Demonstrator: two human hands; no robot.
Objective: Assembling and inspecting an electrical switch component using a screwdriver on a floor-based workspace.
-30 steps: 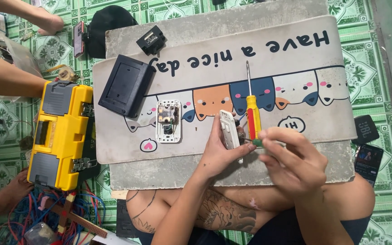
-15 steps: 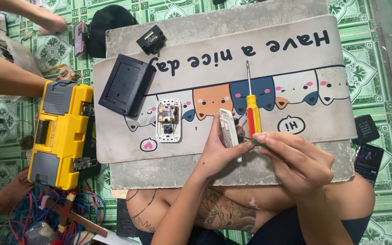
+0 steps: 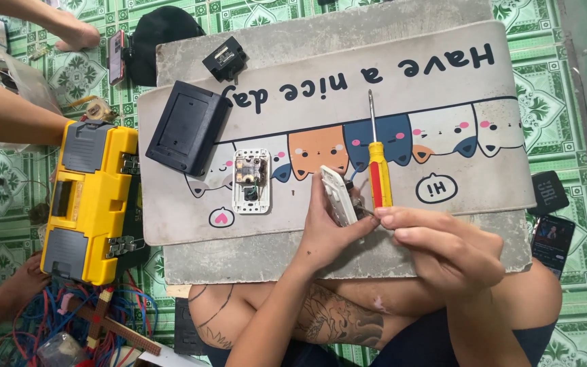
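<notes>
Left hand (image 3: 326, 231) was clamped around white switch plate (image 3: 338, 196), tilted on edge. Right hand (image 3: 443, 248) fingertips pinched together at plate's back, beside screwdriver (image 3: 378, 166).

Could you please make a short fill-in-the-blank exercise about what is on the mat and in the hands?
1. The left hand holds a ____ switch plate.
2. The screwdriver has a red and ____ handle.
3. The toolbox left of the mat is grey and ____.

Missing words: white; yellow; yellow
</notes>
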